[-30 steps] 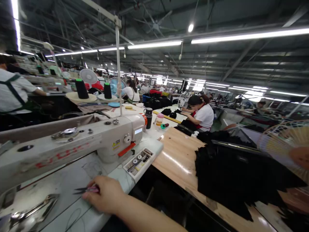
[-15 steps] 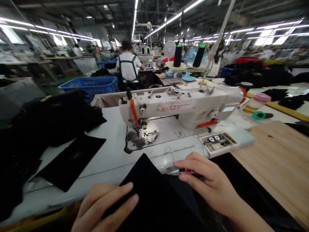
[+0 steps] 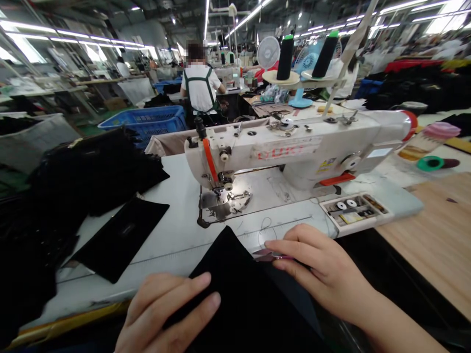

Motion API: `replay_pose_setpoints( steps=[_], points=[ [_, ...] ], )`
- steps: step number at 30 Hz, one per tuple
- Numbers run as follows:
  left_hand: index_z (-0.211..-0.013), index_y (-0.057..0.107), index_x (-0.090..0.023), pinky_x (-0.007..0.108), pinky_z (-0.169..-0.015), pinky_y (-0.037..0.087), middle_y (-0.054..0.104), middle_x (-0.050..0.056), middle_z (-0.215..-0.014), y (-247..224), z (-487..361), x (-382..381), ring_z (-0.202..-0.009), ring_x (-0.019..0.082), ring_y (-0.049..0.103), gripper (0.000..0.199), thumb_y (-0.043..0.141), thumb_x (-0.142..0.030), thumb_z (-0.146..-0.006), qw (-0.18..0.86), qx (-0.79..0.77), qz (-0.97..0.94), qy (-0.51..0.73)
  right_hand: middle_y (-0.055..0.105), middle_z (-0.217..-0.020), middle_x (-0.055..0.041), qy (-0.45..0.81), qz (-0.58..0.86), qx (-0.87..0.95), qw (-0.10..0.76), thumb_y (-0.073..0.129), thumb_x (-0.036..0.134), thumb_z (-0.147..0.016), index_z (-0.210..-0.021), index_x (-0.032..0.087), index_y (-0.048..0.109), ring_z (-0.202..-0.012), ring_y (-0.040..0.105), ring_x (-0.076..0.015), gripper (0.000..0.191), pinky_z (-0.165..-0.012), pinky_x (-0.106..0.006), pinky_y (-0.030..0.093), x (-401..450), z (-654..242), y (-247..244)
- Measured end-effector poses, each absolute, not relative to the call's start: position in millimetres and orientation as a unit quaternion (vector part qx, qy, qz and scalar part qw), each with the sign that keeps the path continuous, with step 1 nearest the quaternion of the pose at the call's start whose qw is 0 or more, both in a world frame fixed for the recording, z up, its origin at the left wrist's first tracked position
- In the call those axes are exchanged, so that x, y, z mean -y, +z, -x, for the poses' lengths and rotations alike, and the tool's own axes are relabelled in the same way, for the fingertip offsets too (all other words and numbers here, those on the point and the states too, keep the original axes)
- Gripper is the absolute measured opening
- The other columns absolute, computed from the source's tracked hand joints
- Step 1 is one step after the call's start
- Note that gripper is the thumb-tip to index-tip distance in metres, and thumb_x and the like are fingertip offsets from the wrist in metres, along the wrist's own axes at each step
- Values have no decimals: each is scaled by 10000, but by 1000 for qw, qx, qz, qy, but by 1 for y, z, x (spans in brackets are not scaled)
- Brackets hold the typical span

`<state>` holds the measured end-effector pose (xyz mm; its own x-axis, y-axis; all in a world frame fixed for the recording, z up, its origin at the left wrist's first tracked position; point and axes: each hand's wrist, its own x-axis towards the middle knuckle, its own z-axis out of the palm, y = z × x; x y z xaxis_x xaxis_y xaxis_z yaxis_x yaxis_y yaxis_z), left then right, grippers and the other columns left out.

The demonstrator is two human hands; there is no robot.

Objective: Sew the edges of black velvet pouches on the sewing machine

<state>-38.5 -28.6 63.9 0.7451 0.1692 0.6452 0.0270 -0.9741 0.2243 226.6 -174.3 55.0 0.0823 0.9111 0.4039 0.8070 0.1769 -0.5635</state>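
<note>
Plainly, the pale tabletop [image 3: 179,196] had bare room between the sewing machine [image 3: 272,152] and the black cloth [image 3: 239,284], whose pointed corner overlapped its front edge. The left hand [image 3: 162,304] lay along the cloth's left edge (pinching or merely resting, I couldn't tell); the right hand [image 3: 320,267], clasping snips [image 3: 262,254] beside the opposite edge, had been nearer the machine, without this cloth, a second earlier.
</note>
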Motion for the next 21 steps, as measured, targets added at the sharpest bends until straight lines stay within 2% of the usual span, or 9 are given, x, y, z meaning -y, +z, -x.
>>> replay_pose_setpoints(
  steps=[4, 10, 14, 16, 18, 19, 21],
  points=[
    [-1104, 703, -206, 380, -883, 440, 644, 67, -1179, 63, 37, 29, -1027, 232, 570, 266, 460, -204, -995, 94, -54, -926, 362, 592, -969, -33, 101, 620, 666, 402, 578, 228, -955, -1247, 280, 588, -887, 569, -159, 297, -757, -301, 489, 170, -227, 52],
    [-1055, 711, -208, 369, -838, 445, 658, 70, -1129, 58, 32, 31, -994, 223, 578, 299, 420, -261, -1021, 85, -59, -915, 391, 586, -979, -20, 144, 621, 627, 448, 593, 215, -945, -1210, 274, 612, -915, 564, -142, 272, -793, -271, 478, 167, -218, 48],
    [-1070, 708, -209, 371, -842, 447, 657, 70, -1138, 60, 31, 33, -1002, 230, 577, 275, 442, -243, -1010, 88, -63, -917, 383, 606, -890, 7, 184, 620, 588, 485, 590, 254, -948, -1135, 286, 651, -824, 582, -129, 199, -719, -250, 479, 164, -223, 40],
    [-1089, 703, -206, 377, -848, 445, 653, 74, -1148, 61, 31, 34, -1008, 238, 574, 263, 456, -236, -1001, 92, -62, -919, 379, 622, -872, 8, 147, 661, 542, 496, 591, 301, -945, -1095, 280, 670, -791, 590, -136, 171, -697, -257, 483, 158, -241, 27],
    [-1111, 694, -199, 387, -863, 438, 645, 77, -1164, 63, 32, 35, -1022, 246, 566, 258, 467, -224, -992, 97, -57, -920, 376, 649, -916, -19, 58, 726, 499, 470, 590, 340, -937, -1084, 254, 679, -832, 605, -170, 193, -748, -302, 499, 147, -268, 11],
    [-1124, 689, -196, 391, -870, 435, 640, 79, -1173, 63, 32, 34, -1030, 249, 562, 263, 463, -212, -991, 100, -54, -921, 373, 659, -933, -37, 14, 757, 496, 426, 584, 352, -932, -1088, 246, 685, -860, 609, -196, 213, -792, -346, 505, 141, -283, 3],
    [-1153, 680, -185, 395, -879, 434, 625, 90, -1197, 62, 35, 31, -1048, 253, 552, 287, 440, -211, -997, 105, -47, -924, 364, 670, -1004, -93, -23, 777, 493, 391, 637, 348, -879, -1033, 218, 721, -1010, 590, -289, 218, -939, -483, 453, 132, -304, -8]
  ],
)
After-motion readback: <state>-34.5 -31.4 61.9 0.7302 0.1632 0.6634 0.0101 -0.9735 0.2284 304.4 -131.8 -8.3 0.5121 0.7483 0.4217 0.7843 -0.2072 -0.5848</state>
